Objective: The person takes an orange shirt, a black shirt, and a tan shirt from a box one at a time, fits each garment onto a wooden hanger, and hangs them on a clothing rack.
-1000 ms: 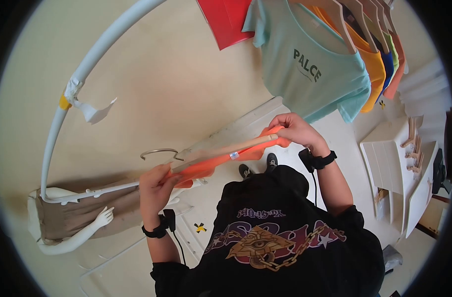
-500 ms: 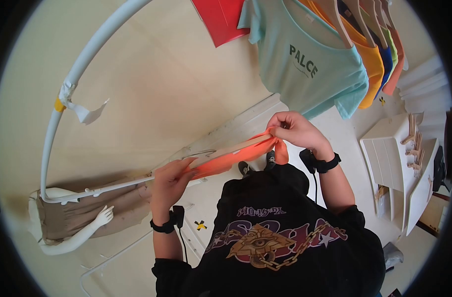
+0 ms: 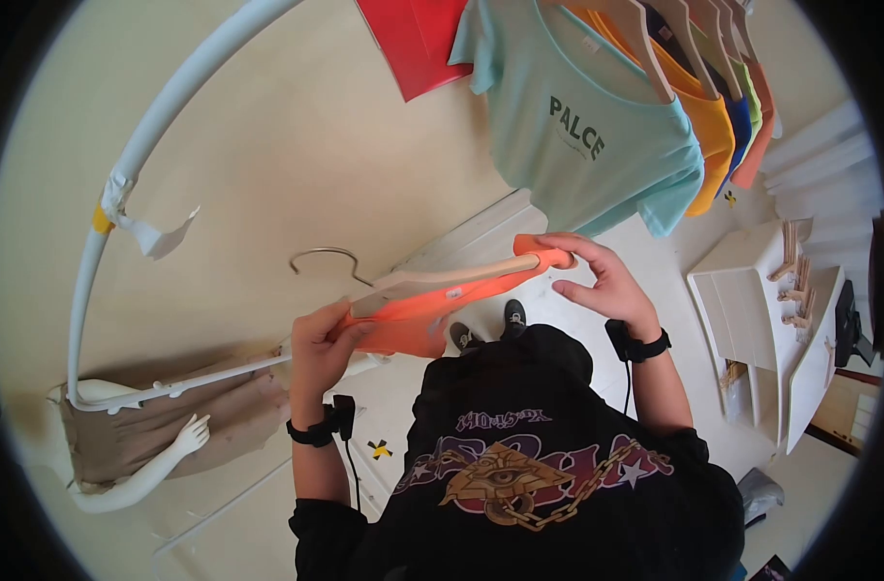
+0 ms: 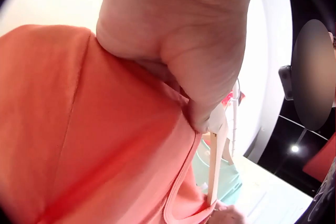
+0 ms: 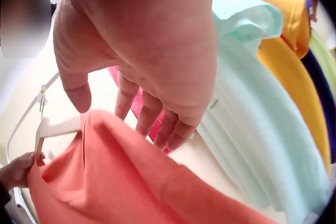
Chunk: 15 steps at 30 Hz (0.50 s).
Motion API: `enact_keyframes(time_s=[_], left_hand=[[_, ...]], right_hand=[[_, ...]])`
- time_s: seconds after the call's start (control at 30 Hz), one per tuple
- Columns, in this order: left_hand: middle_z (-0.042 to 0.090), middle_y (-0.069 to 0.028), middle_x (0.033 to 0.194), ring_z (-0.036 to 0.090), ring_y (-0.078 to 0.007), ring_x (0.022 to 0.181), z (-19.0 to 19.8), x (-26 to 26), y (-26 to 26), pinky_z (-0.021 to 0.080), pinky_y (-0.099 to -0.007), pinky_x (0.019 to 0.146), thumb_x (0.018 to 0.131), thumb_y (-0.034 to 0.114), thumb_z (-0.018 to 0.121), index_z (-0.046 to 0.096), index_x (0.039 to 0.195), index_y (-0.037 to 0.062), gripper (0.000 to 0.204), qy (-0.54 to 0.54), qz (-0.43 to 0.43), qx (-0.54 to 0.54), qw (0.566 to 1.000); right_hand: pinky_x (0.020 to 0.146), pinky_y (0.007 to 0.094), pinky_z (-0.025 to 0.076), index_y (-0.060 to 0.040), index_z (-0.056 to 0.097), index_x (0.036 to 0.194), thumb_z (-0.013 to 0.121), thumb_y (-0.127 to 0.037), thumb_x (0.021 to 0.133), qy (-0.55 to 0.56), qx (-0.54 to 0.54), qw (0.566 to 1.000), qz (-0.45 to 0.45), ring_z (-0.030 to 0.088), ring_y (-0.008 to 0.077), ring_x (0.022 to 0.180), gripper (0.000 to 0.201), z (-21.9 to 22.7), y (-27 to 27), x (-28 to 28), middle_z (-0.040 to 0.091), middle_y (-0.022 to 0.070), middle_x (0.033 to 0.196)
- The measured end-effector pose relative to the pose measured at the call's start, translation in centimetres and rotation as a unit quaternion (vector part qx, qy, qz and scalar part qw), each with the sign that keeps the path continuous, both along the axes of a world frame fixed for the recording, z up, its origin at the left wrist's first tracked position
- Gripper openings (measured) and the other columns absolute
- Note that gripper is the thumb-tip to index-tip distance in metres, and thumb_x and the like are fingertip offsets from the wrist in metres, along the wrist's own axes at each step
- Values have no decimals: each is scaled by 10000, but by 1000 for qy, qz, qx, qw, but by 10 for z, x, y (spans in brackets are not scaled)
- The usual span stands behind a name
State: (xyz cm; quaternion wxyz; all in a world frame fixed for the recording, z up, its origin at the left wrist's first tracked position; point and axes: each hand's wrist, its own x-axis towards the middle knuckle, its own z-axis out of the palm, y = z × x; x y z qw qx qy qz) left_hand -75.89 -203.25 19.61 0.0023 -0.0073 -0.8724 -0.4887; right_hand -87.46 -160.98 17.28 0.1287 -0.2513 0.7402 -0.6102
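An orange T-shirt (image 3: pixel 418 334) hangs on a wooden hanger (image 3: pixel 461 279) in front of the person, its metal hook pointing up and away. The left hand (image 3: pixel 323 341) grips the hanger's left end together with the shirt's shoulder; in the left wrist view its thumb presses by the neckline. Beside the opposite shoulder, the right hand (image 3: pixel 604 283) has its thumb spread from its fingers. In the right wrist view, these loosely straight fingers (image 5: pixel 149 113) reach over the shirt's shoulder (image 5: pixel 100 121) without gripping it.
A white rail (image 3: pixel 88 290) curves along the left, by a mannequin (image 3: pixel 141 489) with brown cloth. At the upper right hang a mint T-shirt (image 3: pixel 519 116) and several others. A red sheet (image 3: pixel 418 48) is on the wall. A white cabinet (image 3: pixel 742 300) stands at right with wooden hangers.
The right hand has released the bunched shoulder cloth and spread its fingers. The shirt's shoulder now lies over the hanger's end. The hook has swung up into view again.
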Motion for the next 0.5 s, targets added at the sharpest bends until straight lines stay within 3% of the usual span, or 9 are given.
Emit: enact_keyframes(time_s=[0.03,0.07,0.13,0.17,0.23,0.37,0.5], left_hand=[[757,-40,886,653,-66,780,5,-2,3,536,-238,699,924,9,816,742,1181,-49,273,8,5,37,999],[752,-37,893,653,-67,791,7,-4,5,537,-232,716,934,6,805,744,1175,-48,254,16,9,73,997],[753,-34,914,652,-63,816,4,-7,2,539,-229,744,943,0,790,743,1191,-44,256,11,-1,62,998],[754,-31,935,651,-60,840,4,-9,0,541,-226,772,952,-7,776,742,1207,-41,259,7,-10,49,999],[757,-31,951,650,-59,856,8,-15,8,540,-226,787,959,-5,770,737,1221,-44,266,19,-2,77,997],[759,-27,980,646,-59,882,15,-19,14,532,-225,806,973,2,760,723,1255,-53,290,48,8,108,993],[754,-27,963,636,-56,865,12,-15,11,524,-221,785,970,5,765,726,1246,-51,284,56,15,114,992]], right_hand=[[900,343,567,-42,714,1331,751,-59,956,43,3,999,-23,682,206,1085,377,2,-6,2,735,96,1275],[900,343,567,-42,714,1331,751,-59,956,43,4,999,-23,682,206,1085,377,-4,-3,0,735,96,1275],[784,336,553,-10,761,1207,747,-47,950,23,6,1000,-12,703,201,932,260,-14,-1,-5,767,108,1084],[784,336,553,-10,761,1207,747,-47,950,25,5,1000,-9,703,201,932,260,-15,-1,-6,767,108,1084],[713,321,522,17,780,1105,720,-5,924,45,-61,996,-52,683,200,784,192,5,-10,-7,742,103,911],[625,304,497,16,785,1117,668,40,871,52,-10,998,-18,651,179,720,273,36,3,-13,704,90,854],[629,318,493,13,787,1136,712,-1,890,71,42,996,-15,637,195,706,257,44,14,-17,704,101,841]])
